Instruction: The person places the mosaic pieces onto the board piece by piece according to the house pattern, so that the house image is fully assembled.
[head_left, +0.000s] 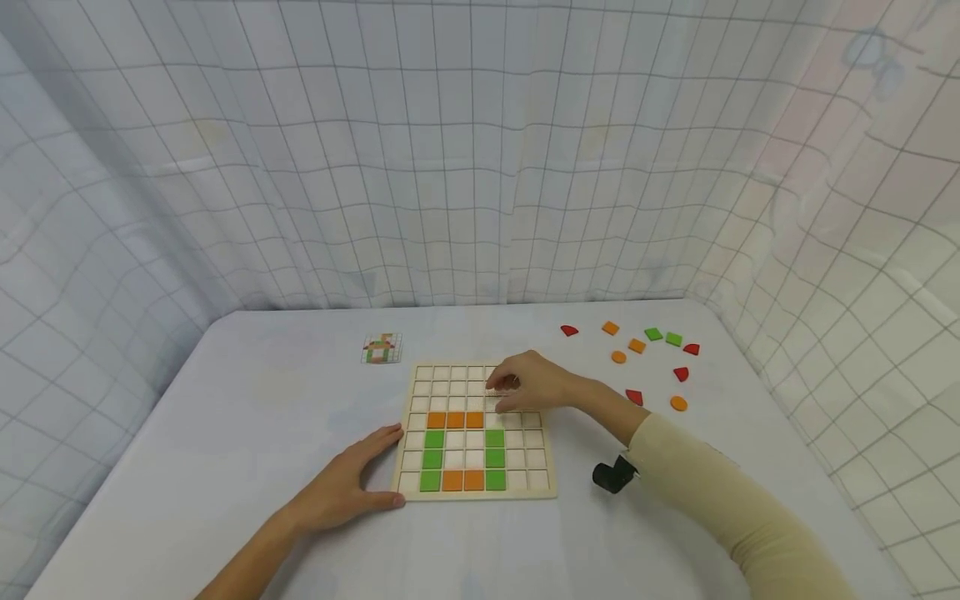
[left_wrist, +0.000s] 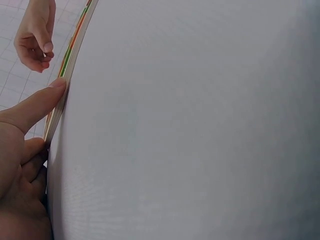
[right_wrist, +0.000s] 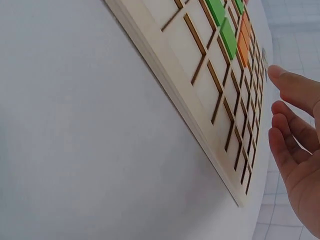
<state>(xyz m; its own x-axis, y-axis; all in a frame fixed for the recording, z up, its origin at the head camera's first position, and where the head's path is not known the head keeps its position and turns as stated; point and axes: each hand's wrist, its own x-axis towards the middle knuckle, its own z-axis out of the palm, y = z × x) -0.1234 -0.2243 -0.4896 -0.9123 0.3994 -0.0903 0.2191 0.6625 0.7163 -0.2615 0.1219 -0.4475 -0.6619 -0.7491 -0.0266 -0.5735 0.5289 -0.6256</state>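
Observation:
A pale wooden grid board (head_left: 459, 389) lies flat on the white table. On it an upper row of orange square tiles (head_left: 455, 420), two columns of green square tiles (head_left: 432, 458) and two lower orange tiles (head_left: 462, 481) sit in cells. My left hand (head_left: 333, 492) rests at the board's left edge, its thumb (left_wrist: 45, 97) touching the near corner and its fingers spread along the side. Over the board's upper right part hovers my right hand (head_left: 534, 382), fingers bent loosely; in the right wrist view, thumb and fingers (right_wrist: 282, 150) stand apart with no piece visible between them.
Behind the board to the left lies a small pattern card (head_left: 382, 348). Loose pieces are scattered at the right: red quarter-rounds (head_left: 681, 373), orange squares (head_left: 611, 328), orange discs (head_left: 678, 403) and green squares (head_left: 653, 334). A black device (head_left: 613, 475) sits by the right sleeve. Checked curtains (head_left: 480, 167) surround the table.

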